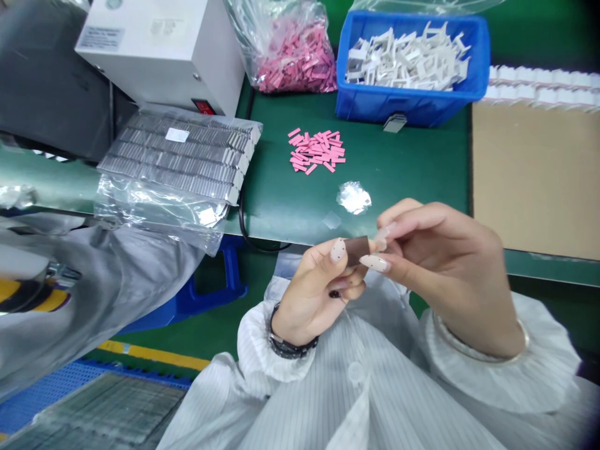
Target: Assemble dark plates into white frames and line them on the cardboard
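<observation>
My left hand (314,290) pinches a small dark brown strip (357,250) between thumb and fingers, above the front edge of the green work mat (403,162). My right hand (435,269) meets the strip's right end, with its fingertips closed on that end. Part of the strip is hidden by my fingers. A crumpled silver foil scrap (354,198) and a small transparent film piece (331,220) lie on the mat just beyond my hands. Farther back sits a small heap of loose pink strips (316,150).
A blue bin (412,106) of white pieces and a bag of pink strips (295,59) stand at the back. To the left are a white machine (159,50) and bagged metal bars (173,156). A grey sleeve (94,281) intrudes at the left. Cardboard (529,175) lies right.
</observation>
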The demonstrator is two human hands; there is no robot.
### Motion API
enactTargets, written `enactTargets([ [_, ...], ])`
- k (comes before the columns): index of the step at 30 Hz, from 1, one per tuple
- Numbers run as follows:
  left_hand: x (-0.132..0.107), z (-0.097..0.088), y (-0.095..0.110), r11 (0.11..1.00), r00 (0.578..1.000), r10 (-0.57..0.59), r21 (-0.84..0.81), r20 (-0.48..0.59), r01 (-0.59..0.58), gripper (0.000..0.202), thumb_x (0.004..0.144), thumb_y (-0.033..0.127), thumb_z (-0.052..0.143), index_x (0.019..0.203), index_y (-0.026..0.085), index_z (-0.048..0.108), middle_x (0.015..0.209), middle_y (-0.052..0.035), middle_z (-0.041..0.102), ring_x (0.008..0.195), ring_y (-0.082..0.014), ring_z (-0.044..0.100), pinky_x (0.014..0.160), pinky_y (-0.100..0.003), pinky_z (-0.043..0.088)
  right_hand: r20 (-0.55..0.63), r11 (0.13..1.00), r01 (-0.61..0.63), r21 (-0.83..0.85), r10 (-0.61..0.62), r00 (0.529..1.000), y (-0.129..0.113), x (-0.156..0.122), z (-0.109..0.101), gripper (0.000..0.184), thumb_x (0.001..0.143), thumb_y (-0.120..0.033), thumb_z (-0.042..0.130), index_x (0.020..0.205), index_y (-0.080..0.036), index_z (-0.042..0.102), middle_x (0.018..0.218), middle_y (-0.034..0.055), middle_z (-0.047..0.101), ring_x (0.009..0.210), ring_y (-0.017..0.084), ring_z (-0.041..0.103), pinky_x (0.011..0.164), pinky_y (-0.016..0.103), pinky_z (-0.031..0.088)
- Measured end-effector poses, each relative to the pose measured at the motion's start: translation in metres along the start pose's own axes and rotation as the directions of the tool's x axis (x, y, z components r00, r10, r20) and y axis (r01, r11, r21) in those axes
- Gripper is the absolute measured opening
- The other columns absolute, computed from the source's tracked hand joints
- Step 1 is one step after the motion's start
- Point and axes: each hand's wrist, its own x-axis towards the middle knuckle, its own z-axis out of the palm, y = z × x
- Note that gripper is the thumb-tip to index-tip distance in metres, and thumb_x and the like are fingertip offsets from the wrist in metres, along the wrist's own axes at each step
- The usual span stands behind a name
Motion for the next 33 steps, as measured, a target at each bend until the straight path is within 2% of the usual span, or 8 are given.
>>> enactTargets([
  [5,0.000,-0.003,-0.001,0.997,0.998,-0.062,0.033,-0.004,0.063,0.037,0.069,0.055,0.072,0.078,0.019,0.073,0.056,0.0050,0.028,0.051,-0.0058,0.021,0.045,-0.019,0.019,0.193,0.958,0.145,-0.246,-0.098,0.976,-0.011,0.013,-0.015,0.023,0.071,-0.021,0.078,0.089,-0.027,0.066,0.085,0.0014,0.059,0.072,0.016,0.052,0.055,0.030,0.043],
  [10,-0.001,-0.007,-0.003,0.994,0.993,-0.104,0.045,0.051,0.102,0.033,0.073,0.052,0.070,0.082,0.020,0.074,0.059,0.0027,0.041,0.051,-0.0050,0.020,0.046,-0.021,0.017,0.412,0.876,0.292,-0.385,-0.119,0.903,-0.022,0.032,-0.026,0.015,0.076,-0.030,0.075,0.078,-0.026,0.061,0.074,-0.0003,0.058,0.066,0.015,0.053,0.053,0.029,0.044],
  [15,-0.001,-0.006,-0.001,0.992,0.993,-0.117,0.049,0.026,0.116,0.035,0.073,0.050,0.071,0.081,0.017,0.073,0.054,0.0058,0.028,0.051,-0.0056,0.018,0.046,-0.019,0.018,0.516,0.812,0.388,-0.436,-0.128,0.847,-0.027,0.043,-0.029,0.015,0.080,-0.028,0.070,0.077,-0.024,0.056,0.072,-0.0016,0.058,0.063,0.012,0.053,0.052,0.026,0.043],
  [20,0.000,-0.005,0.002,0.992,0.992,-0.123,-0.010,0.007,0.123,0.032,0.073,0.048,0.071,0.078,0.016,0.071,0.057,0.0059,0.026,0.053,-0.0061,0.015,0.046,-0.017,0.020,0.555,0.726,0.480,-0.493,-0.162,0.816,-0.024,0.043,-0.027,0.013,0.085,-0.025,0.065,0.075,-0.021,0.057,0.078,-0.0003,0.056,0.066,0.010,0.055,0.055,0.023,0.044],
  [26,0.002,-0.006,0.004,0.986,0.991,-0.132,-0.097,0.040,0.135,0.031,0.075,0.045,0.071,0.071,0.014,0.070,0.058,0.0066,0.021,0.053,-0.0059,0.015,0.045,-0.015,0.020,0.434,0.713,0.497,-0.494,-0.293,0.852,-0.012,0.038,-0.021,0.014,0.087,-0.025,0.062,0.076,-0.021,0.056,0.079,0.0004,0.056,0.069,0.011,0.054,0.058,0.025,0.044],
  [29,0.003,-0.006,0.004,0.984,0.988,-0.141,-0.104,0.068,0.148,0.035,0.076,0.047,0.069,0.080,0.012,0.072,0.055,0.0079,0.016,0.051,-0.0056,0.015,0.044,-0.015,0.020,0.225,0.747,0.467,-0.473,-0.410,0.884,-0.003,0.042,-0.021,0.010,0.086,-0.021,0.063,0.078,-0.020,0.056,0.078,0.0003,0.056,0.072,0.012,0.054,0.061,0.027,0.043],
  [31,0.002,-0.006,0.006,0.985,0.989,-0.129,-0.107,0.068,0.135,0.036,0.075,0.047,0.070,0.082,0.012,0.073,0.053,0.0084,0.016,0.051,-0.0054,0.014,0.042,-0.014,0.019,0.031,0.696,0.489,-0.525,-0.559,0.829,0.006,0.048,-0.025,0.009,0.084,-0.020,0.065,0.079,-0.021,0.057,0.074,0.0003,0.055,0.073,0.014,0.054,0.062,0.029,0.043],
  [33,0.001,-0.006,0.007,0.988,0.992,-0.110,-0.104,0.066,0.117,0.035,0.074,0.047,0.071,0.081,0.013,0.074,0.052,0.0084,0.016,0.050,-0.0055,0.014,0.042,-0.015,0.018,-0.021,0.540,0.508,-0.670,-0.699,0.715,0.019,0.055,-0.031,0.008,0.083,-0.021,0.067,0.080,-0.020,0.059,0.073,0.0014,0.055,0.076,0.016,0.055,0.064,0.031,0.044],
])
